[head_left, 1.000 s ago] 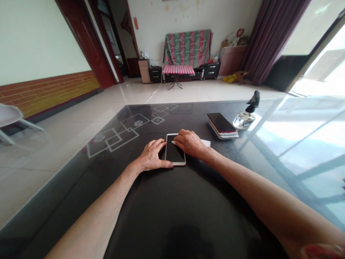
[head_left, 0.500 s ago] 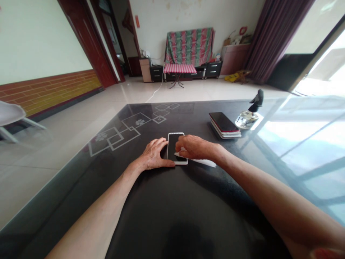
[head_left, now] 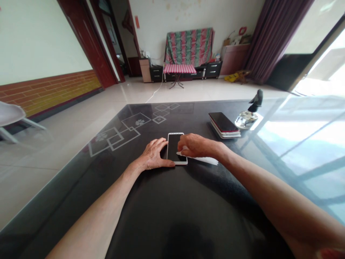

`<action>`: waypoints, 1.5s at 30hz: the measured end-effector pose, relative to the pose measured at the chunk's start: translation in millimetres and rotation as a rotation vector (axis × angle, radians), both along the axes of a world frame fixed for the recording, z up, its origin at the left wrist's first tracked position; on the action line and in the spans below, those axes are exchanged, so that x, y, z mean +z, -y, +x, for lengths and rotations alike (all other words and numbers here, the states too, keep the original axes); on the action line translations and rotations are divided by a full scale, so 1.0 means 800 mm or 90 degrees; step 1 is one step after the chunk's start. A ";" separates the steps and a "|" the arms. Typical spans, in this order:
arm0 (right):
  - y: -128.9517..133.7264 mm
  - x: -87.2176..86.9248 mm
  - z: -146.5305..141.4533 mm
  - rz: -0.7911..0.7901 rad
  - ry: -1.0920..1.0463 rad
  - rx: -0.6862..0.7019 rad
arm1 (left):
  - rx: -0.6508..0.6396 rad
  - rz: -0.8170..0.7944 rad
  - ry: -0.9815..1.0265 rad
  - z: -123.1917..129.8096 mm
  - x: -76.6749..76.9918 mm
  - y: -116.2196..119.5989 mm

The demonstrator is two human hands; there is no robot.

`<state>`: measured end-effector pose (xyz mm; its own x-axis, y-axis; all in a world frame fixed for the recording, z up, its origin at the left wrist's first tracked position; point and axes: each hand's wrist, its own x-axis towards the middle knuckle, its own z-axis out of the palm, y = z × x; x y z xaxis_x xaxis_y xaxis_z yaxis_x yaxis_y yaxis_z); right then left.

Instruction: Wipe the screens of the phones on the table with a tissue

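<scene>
A white-framed phone [head_left: 174, 145] lies flat on the dark table [head_left: 172, 201], its black screen facing up. My left hand [head_left: 154, 155] rests along the phone's left side, fingers and thumb spread, with the fingertips at its left edge and the thumb at its lower left corner. Over the right part of the screen, my right hand [head_left: 195, 145] is closed on a white cloth [head_left: 206, 159]. A tip of the cloth touches the screen, and its tail trails to the right over the tabletop.
A stack of phones [head_left: 224, 125] sits at the back right of the table. Beside it stands a clear spray bottle [head_left: 248, 117] with a black nozzle. A white chair [head_left: 12, 114] is at the far left, beyond the table.
My right hand has shifted slightly to the right over the screen, and the white cloth has moved with it. My left hand and the phone have stayed in place.
</scene>
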<state>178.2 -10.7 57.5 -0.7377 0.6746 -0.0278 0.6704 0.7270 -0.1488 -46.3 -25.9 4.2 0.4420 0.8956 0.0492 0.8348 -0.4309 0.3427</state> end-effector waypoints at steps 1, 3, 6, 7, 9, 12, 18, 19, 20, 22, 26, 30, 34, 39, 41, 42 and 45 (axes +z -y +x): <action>0.003 0.004 0.000 -0.021 0.006 0.014 | 0.001 0.003 0.002 0.000 0.000 0.000; 0.009 0.010 -0.002 -0.042 0.022 0.015 | 0.002 0.006 0.006 0.000 -0.001 0.000; 0.011 0.011 -0.005 -0.013 0.040 -0.022 | 0.006 0.004 0.006 0.001 0.000 0.000; 0.010 0.010 -0.005 0.006 0.043 -0.039 | 0.009 0.002 0.004 0.001 0.000 0.000; 0.004 0.003 -0.006 0.045 0.043 -0.081 | 0.010 -0.002 0.000 0.001 0.001 0.001; -0.006 -0.009 -0.006 0.106 0.020 -0.149 | 0.006 -0.003 0.004 0.001 0.001 0.001; -0.008 -0.009 -0.002 0.078 -0.001 -0.137 | 0.002 0.000 0.013 0.000 0.001 0.001; -0.005 -0.005 -0.002 0.049 0.003 -0.105 | 0.003 -0.001 0.012 0.000 0.000 0.001; 0.000 -0.002 -0.003 0.020 0.006 -0.070 | 0.005 -0.002 0.011 0.000 -0.001 0.001; 0.009 0.003 -0.006 -0.024 0.010 -0.018 | 0.009 -0.003 0.009 0.000 -0.002 0.000; 0.022 0.006 -0.014 -0.029 0.020 -0.015 | 0.008 -0.004 -0.002 0.000 -0.004 -0.002; 0.018 0.000 -0.018 0.056 0.051 -0.058 | 0.007 0.004 0.002 0.000 -0.003 -0.001; 0.001 -0.015 -0.019 0.157 0.035 -0.114 | 0.002 -0.002 -0.003 0.000 0.000 0.000; -0.015 -0.042 -0.012 0.221 -0.074 -0.148 | -0.001 -0.007 -0.007 0.001 0.002 0.000; -0.019 -0.047 -0.007 0.211 -0.097 -0.148 | 0.003 -0.009 -0.011 0.001 0.002 0.000; -0.020 -0.049 -0.005 0.202 -0.105 -0.143 | 0.004 -0.009 -0.013 0.001 0.001 0.000; -0.022 -0.049 -0.001 0.179 -0.133 -0.108 | 0.003 0.000 -0.013 0.000 -0.001 -0.001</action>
<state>177.8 6.9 18.0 -0.5850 0.7475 0.3147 0.7612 0.6400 -0.1052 -46.2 -25.5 3.6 0.4391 0.8975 0.0406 0.8435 -0.4274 0.3253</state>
